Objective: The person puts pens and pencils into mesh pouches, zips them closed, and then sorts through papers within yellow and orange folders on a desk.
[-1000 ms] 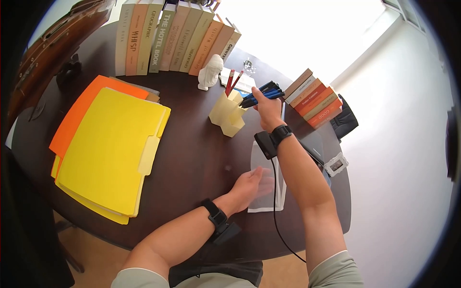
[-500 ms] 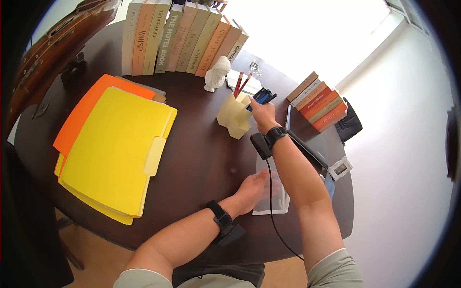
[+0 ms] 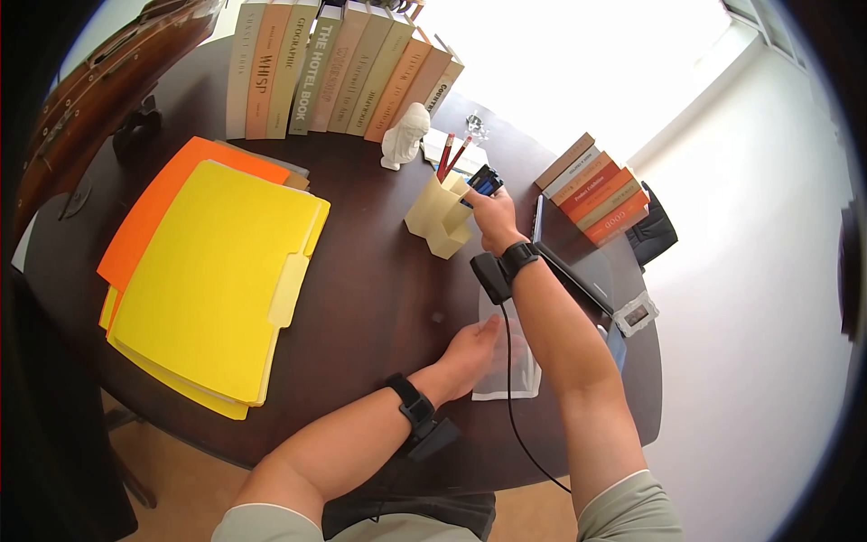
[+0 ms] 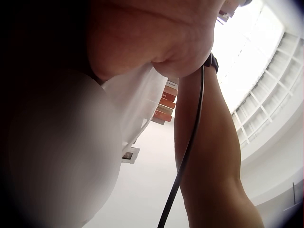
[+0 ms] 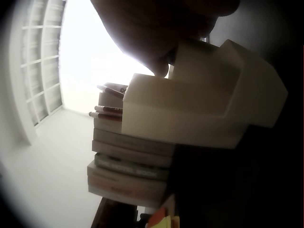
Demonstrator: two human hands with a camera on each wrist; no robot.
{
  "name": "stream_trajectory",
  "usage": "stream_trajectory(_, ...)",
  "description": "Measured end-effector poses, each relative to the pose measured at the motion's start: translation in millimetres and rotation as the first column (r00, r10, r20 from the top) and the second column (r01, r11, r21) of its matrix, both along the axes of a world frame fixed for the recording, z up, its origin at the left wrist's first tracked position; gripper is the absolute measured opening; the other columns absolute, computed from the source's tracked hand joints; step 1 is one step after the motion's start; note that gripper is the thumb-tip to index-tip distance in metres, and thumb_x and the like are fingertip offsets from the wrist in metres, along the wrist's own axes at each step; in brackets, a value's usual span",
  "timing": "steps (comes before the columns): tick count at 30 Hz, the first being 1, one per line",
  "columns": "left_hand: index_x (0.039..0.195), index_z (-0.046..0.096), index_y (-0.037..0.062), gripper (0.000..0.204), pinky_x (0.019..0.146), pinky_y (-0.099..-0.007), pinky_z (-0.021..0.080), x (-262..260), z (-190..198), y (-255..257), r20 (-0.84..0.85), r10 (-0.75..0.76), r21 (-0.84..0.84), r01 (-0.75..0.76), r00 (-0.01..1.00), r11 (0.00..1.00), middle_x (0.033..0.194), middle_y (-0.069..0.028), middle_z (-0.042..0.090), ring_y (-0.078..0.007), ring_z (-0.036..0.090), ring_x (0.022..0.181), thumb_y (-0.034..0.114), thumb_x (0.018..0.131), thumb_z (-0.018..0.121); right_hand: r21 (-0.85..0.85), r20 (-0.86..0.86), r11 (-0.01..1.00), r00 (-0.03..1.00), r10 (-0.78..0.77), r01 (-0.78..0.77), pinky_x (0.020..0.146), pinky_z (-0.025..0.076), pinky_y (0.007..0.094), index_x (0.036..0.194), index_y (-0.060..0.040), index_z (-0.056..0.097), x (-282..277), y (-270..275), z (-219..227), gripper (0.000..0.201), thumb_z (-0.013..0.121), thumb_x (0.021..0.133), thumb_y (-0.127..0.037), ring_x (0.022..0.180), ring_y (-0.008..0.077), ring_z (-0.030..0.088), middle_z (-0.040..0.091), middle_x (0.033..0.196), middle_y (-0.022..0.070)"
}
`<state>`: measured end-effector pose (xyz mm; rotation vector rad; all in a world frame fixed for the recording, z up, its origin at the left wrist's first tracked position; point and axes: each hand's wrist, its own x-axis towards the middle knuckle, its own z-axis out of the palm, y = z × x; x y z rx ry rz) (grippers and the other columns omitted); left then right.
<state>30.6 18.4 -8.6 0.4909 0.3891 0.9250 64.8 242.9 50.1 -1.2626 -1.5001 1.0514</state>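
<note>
In the head view my right hand grips a bunch of dark blue and black pens. Their upper ends stick up above the hand, at the right compartment of a cream pen holder; their lower parts are hidden. Two red pencils stand in the holder's back compartment. The right wrist view has the fingers right at the rim of the holder. Lower down, my left hand holds a translucent white-edged pouch, thumb in front and fingers showing faintly through it.
Yellow folders lie over an orange folder on the left. Upright books line the back, near a white bust. At right are stacked books, a black laptop-like item and a small picture frame.
My right hand has brought the pens down and closer to the pen holder, so less of them shows. The left hand keeps holding the pouch nearly in place.
</note>
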Motion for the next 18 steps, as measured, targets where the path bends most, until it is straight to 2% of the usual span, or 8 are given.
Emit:
stream_trajectory(3, 0.15, 0.043, -0.0038, 0.057, 0.118, -0.0451, 0.045, 0, 1, -2, -0.003, 0.021, -0.018, -0.021, 1.0, 1.0, 0.145, -0.022, 0.056, -0.0333, 0.056, 0.135, 0.039, 0.115, 0.029, -0.069, 0.081, 0.996, 0.996, -0.045, 0.05, 0.108, 0.044, 0.0353, 0.154, -0.0007, 0.036, 8, -14, 15, 0.087, 0.085, 0.087, -0.026, 0.129, 0.0238, 0.056, 0.057, 0.142, 0.0158)
stream_trajectory(6, 0.152, 0.042, -0.0033, 0.058, 0.116, -0.0457, 0.046, 1, 1, -2, -0.01, 0.032, -0.03, -0.033, 0.999, 0.999, 0.145, -0.0232, 0.056, -0.0343, 0.057, 0.134, 0.041, 0.115, 0.031, -0.153, 0.022, 0.987, 0.999, -0.05, 0.053, 0.12, 0.03, 0.0387, 0.161, 0.0, 0.02, 22, -38, 36, 0.106, 0.086, 0.085, -0.032, 0.146, 0.03, 0.038, 0.04, 0.157, 0.0197)
stream_trajectory(7, 0.152, 0.041, -0.003, 0.059, 0.116, -0.0459, 0.046, 0, 0, -1, -0.014, 0.033, -0.028, -0.034, 0.999, 0.999, 0.145, -0.0236, 0.055, -0.0347, 0.057, 0.133, 0.041, 0.115, 0.031, -0.14, -0.045, 0.99, 0.999, -0.011, 0.005, 0.123, 0.024, 0.0411, 0.161, 0.0025, 0.016, 30, -48, 42, 0.106, 0.084, 0.087, -0.032, 0.151, 0.0328, 0.029, 0.033, 0.16, 0.022)
stream_trajectory(10, 0.154, 0.039, -0.0007, 0.059, 0.116, -0.046, 0.047, -3, 9, -5, -0.057, 0.038, -0.02, -0.039, 0.998, 0.999, 0.145, -0.0246, 0.055, -0.0366, 0.058, 0.131, 0.042, 0.115, 0.031, -0.086, -0.179, 0.996, 0.983, -0.036, 0.021, 0.113, 0.038, 0.0349, 0.159, 0.0006, 0.028, 63, -76, 58, 0.083, 0.076, 0.096, -0.024, 0.131, 0.0218, 0.049, 0.049, 0.142, 0.0129)
stream_trajectory(12, 0.156, 0.037, 0.0021, 0.058, 0.115, -0.0464, 0.047, -3, 9, -4, -0.064, 0.04, -0.007, -0.04, 0.997, 0.999, 0.145, -0.0251, 0.054, -0.0377, 0.058, 0.131, 0.042, 0.115, 0.031, -0.072, -0.307, 0.997, 0.95, -0.061, 0.041, 0.106, 0.042, 0.0293, 0.157, 0.0002, 0.032, 92, -98, 64, 0.072, 0.071, 0.099, -0.017, 0.121, 0.0177, 0.054, 0.056, 0.129, 0.0074)
stream_trajectory(14, 0.158, 0.035, 0.0048, 0.057, 0.115, -0.0467, 0.047, -3, 8, -4, -0.071, 0.049, -0.001, -0.049, 0.996, 0.999, 0.146, -0.0258, 0.054, -0.0384, 0.058, 0.131, 0.042, 0.115, 0.031, -0.067, -0.399, 0.992, 0.909, -0.123, 0.105, 0.1, 0.047, 0.0301, 0.149, 0.0009, 0.042, 122, -123, 65, 0.06, 0.071, 0.098, -0.013, 0.113, 0.0157, 0.059, 0.061, 0.122, 0.0079)
stream_trajectory(18, 0.163, 0.026, 0.0109, 0.058, 0.114, -0.0479, 0.047, 0, 4, -4, -0.032, 0.068, 0.019, -0.067, 0.997, 0.998, 0.148, -0.0292, 0.05, -0.0396, 0.056, 0.132, 0.042, 0.115, 0.031, -0.094, -0.455, 0.961, 0.847, -0.274, 0.26, 0.088, 0.054, 0.0284, 0.13, -0.0023, 0.059, 189, -165, 37, 0.033, 0.069, 0.1, -0.01, 0.095, 0.0139, 0.065, 0.068, 0.107, 0.0045)
